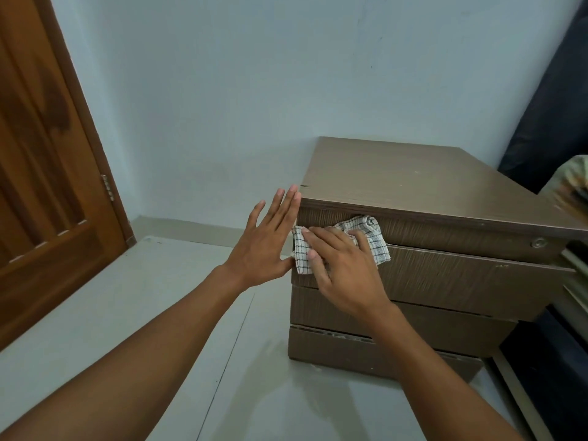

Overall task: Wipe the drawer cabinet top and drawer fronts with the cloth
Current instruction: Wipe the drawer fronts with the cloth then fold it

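The checked cloth (337,246) lies bunched against the upper drawer fronts of the brown drawer cabinet (429,198), close to the cabinet's front left corner, pinned flat under the right hand (345,268). That hand is spread, palm down on the fabric, fingers (313,238) stretched toward the corner, pressing rather than gripping; cloth shows beyond the fingertips and above the knuckles. Just left of it, the left hand (265,246) is open with fingers splayed, held edge-on against the cabinet's left corner, its fingertips reaching the rim of the top; it holds nothing. A round lock (539,242) sits on the top drawer front well to the right of both hands. Far left of the hands stands a wooden door (47,154).
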